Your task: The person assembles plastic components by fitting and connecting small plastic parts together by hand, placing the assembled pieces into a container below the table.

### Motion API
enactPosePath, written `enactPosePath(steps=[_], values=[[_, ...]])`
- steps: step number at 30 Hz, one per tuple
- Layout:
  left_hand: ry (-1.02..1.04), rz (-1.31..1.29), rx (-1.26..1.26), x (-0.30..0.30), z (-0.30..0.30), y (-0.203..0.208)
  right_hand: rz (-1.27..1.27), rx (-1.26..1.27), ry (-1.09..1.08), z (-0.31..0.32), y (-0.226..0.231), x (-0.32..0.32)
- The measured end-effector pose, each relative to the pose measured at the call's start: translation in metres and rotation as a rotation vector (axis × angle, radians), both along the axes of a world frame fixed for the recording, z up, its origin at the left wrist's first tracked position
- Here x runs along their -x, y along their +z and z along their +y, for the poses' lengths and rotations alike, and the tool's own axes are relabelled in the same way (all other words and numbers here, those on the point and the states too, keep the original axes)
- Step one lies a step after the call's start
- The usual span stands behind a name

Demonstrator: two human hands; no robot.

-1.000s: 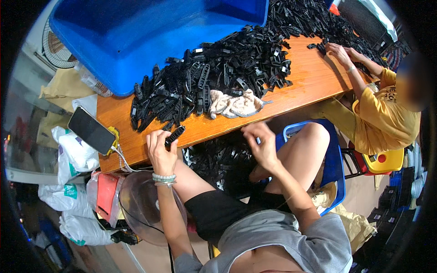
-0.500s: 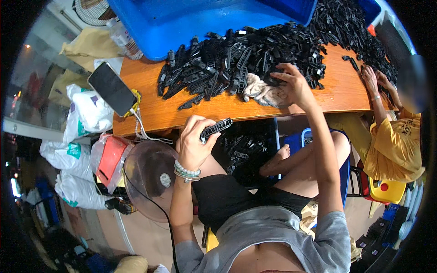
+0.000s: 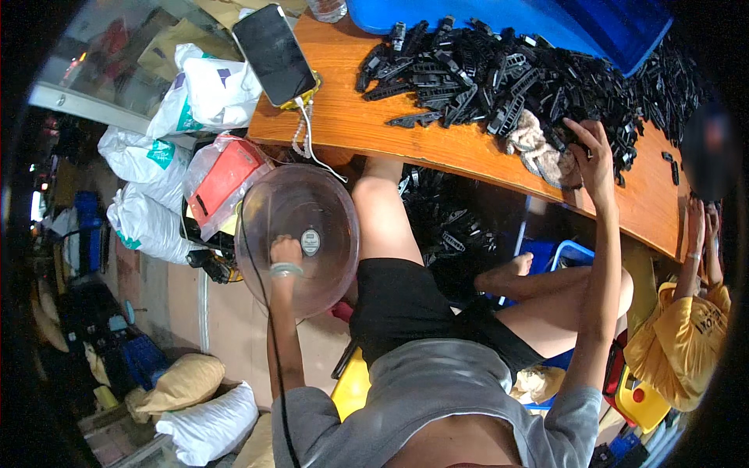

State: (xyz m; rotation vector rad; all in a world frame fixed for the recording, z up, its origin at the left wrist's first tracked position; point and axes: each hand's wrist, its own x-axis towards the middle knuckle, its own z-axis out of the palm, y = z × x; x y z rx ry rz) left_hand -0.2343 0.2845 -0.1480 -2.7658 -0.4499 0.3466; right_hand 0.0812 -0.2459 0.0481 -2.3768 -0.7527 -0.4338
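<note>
My left hand [image 3: 286, 249] is down at the left, its fingers curled into a fist, overlapping a round see-through thing [image 3: 331, 199] with an oval badge at its middle. Whether anything is inside the fist is hidden. A bracelet circles that wrist. My right hand [image 3: 597, 160] is raised over the table's front edge, with index finger and thumb apart. Its fingertips are at the edge of a heap of black slotted plastic parts [image 3: 456, 74], beside a crumpled pale cloth [image 3: 530, 140]. I see no part held in it.
Blue bins [image 3: 499, 19] stand behind the heap on the wooden table [image 3: 328, 86]. A phone [image 3: 273, 54] with a white cable is at the left corner. White sacks [image 3: 152, 222] and a red item in plastic [image 3: 226, 183] stand left. A co-worker in yellow [image 3: 683, 335] sits at right.
My left hand has gone from the table's front edge down to the left; the black slotted part it held is out of sight. My right hand stays by the heap. The view has turned left.
</note>
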Motion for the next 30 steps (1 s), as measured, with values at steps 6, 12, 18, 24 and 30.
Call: enactPosePath(steps=[6,12,18,24,30], values=[[0.108,-0.423,0.954,-0.041,-0.051,0.063,0.068,0.026,-0.072,-0.035,0.002,0.009],[0.025,-0.583,1.418,-0.086,-0.107,0.116,0.136,-0.239,-0.186,-0.05,0.004,0.022],[-0.083,-0.566,2.111,-0.171,-0.197,0.146,0.366,-0.527,-0.186,0.034,-0.019,0.079],[-0.076,-0.296,2.115,-0.231,-0.237,0.152,0.097,-0.171,-0.163,0.062,-0.045,0.084],[-0.587,-0.645,1.47,-0.24,-0.247,0.145,0.25,-0.289,-0.094,0.066,-0.039,0.083]])
